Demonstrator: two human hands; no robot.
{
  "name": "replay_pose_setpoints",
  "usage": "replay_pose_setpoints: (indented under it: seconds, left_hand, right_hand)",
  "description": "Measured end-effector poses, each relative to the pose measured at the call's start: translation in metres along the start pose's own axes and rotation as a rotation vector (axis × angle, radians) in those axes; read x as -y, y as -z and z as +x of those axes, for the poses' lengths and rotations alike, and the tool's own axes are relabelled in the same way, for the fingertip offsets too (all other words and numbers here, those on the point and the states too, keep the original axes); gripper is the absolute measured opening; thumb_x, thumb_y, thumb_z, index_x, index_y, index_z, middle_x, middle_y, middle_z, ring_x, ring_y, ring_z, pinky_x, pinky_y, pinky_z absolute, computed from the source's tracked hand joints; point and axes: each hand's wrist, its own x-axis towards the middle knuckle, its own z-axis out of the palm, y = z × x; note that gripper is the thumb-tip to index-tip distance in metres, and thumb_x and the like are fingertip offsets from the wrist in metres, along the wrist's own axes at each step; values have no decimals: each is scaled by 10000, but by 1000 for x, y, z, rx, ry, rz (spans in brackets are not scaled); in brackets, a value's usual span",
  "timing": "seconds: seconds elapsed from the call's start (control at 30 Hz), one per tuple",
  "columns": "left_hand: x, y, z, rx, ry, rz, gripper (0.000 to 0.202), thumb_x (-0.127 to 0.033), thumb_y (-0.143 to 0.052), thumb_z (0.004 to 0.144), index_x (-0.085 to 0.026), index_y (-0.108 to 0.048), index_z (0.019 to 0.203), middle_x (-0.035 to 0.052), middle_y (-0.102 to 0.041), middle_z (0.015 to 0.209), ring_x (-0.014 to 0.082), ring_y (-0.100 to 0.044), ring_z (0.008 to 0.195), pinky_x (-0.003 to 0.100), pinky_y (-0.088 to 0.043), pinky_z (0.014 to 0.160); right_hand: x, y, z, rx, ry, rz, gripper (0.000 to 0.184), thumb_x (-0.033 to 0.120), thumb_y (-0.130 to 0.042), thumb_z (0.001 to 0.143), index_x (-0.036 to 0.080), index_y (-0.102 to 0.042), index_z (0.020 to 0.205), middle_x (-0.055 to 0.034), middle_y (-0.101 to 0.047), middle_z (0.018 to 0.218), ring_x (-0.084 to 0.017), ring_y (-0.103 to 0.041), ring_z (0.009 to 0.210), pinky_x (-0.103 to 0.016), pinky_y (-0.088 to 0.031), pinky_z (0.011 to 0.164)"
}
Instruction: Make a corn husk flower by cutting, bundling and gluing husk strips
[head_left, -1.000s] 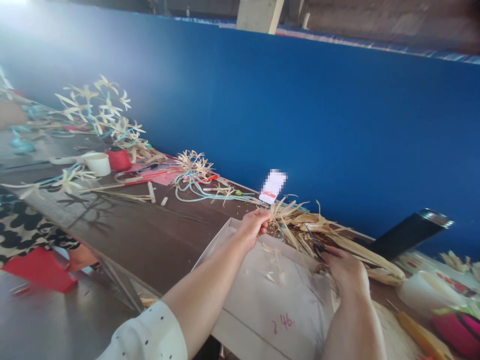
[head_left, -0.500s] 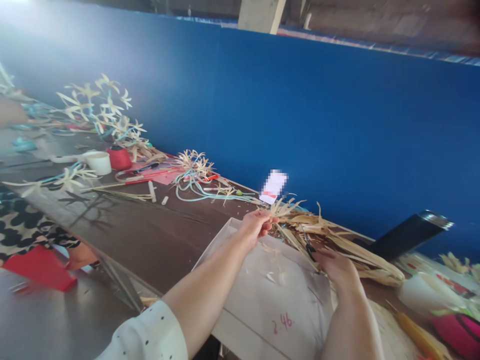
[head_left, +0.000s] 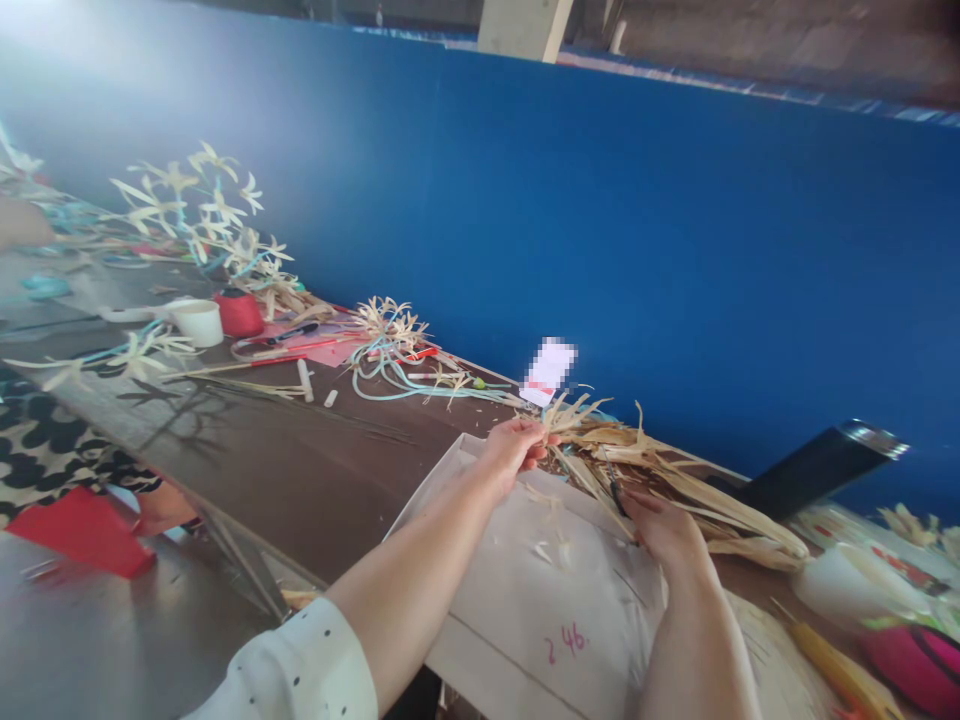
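Note:
My left hand [head_left: 514, 448] is closed, its thumb and fingers pinching pale husk strips [head_left: 571, 415] that fan out beyond the fingertips. My right hand [head_left: 663, 524] is wrapped round a small pair of scissors [head_left: 616, 492]; the dark handles show, the thin blades point away from me toward the husks. Both hands are above the far edge of a white box lid [head_left: 592, 590] with red handwriting on it. A few small husk scraps [head_left: 553, 520] lie on the lid. Dried corn husks [head_left: 697, 485] are heaped just past my right hand.
A black flask [head_left: 814, 468] lies tilted by the blue partition [head_left: 675, 260]. Left along the table are husk flowers on pale-blue stems [head_left: 217, 215], a white cup [head_left: 198, 324] and a red thread spool [head_left: 238, 313]. A pink item [head_left: 907, 665] lies at lower right.
My right hand with the scissors has shifted very slightly to the left and up. My left hand keeps its pinch on the husk strips in almost the same place.

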Motion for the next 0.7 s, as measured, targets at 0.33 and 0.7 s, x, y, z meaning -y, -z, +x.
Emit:
replay_pose_setpoints:
  seconds: [0.33,0.7]
  left_hand:
    - [5,3,4,-19,-64,103,273,-374,-689,605,-157,-609,749,19,-634,769,40,-468,535,154,-326,457]
    - [3,-2,-1,-48,-63,231,219,-245,-669,592,-151,-609,780,-27,-502,582,47,-408,504,167,-293,466]
  right_hand:
    - [4,18,-2,-140,-29,-161,509,611,-577,601,237,-715,917,-83,-696,849,-267,-628,746,-327,-425,607]
    - [52,1,-35,-111,66,737,608,417,-722,539,207,-622,1100,8,-613,709,-77,-431,459,-215,-321,426]
